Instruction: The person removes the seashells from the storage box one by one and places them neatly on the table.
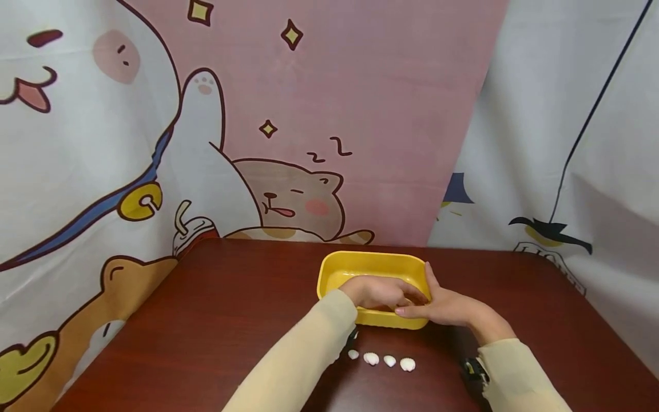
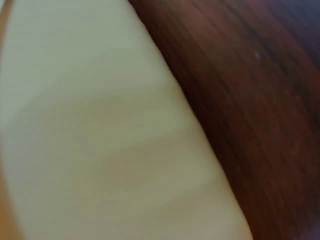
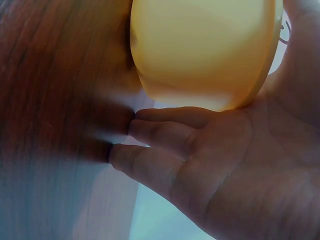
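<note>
A yellow rectangular tray (image 1: 391, 320) stands on the table, seen in the head view. The left hand (image 1: 383, 290) reaches over its near rim with the fingers bent down inside; whether they hold anything is hidden. At the tray's right end is the right hand (image 1: 448, 304), its thumb across the near right corner. In the right wrist view the right hand (image 3: 200, 155) has its palm against the yellow tray (image 3: 205, 50), fingers extended below it towards the tabletop. Cream sleeve (image 2: 110, 130) fills most of the left wrist view.
On the dark red-brown table (image 1: 247, 320), several white shells (image 1: 371, 359) lie in a row in front of the tray. Behind the table hangs a cloth (image 1: 391, 114) printed with cartoon animals.
</note>
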`<state>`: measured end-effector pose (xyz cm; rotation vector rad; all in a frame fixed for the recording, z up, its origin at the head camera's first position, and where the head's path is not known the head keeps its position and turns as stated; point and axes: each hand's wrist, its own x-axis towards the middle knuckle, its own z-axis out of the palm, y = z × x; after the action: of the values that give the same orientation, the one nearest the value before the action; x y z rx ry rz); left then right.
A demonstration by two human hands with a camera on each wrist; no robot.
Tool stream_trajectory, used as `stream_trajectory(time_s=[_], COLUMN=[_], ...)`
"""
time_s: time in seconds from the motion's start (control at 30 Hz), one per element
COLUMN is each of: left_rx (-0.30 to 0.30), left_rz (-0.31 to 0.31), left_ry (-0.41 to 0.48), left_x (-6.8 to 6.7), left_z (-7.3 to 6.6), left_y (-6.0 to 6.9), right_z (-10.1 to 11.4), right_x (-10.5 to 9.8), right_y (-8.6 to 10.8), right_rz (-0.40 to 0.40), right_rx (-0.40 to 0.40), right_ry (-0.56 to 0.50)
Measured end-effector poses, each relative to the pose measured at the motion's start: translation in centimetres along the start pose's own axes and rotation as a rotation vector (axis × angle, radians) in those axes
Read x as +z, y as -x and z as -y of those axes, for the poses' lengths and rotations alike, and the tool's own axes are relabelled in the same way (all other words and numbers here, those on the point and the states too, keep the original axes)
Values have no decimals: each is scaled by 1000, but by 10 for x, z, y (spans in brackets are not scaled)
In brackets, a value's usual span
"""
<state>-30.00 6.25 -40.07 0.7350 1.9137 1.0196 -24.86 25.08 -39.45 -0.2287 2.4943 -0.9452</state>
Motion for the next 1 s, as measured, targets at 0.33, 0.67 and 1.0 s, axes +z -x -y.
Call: stream_trajectory(time_s=[0.33, 0.67, 1.0], left_rx=[1, -33, -12], left_rz=[-36, -54, -29], left_ry=[-88, -459, -633], left_x=[2, -9, -12], left_z=[-4, -6, -9], left_y=[-8, 0, 4], right_z=[-2, 2, 1], right_x=[0, 2, 2], right_y=[1, 1, 0], right_rz=[1, -14, -24], right_rx=[-26, 1, 1], right_ry=[-8, 3, 14])
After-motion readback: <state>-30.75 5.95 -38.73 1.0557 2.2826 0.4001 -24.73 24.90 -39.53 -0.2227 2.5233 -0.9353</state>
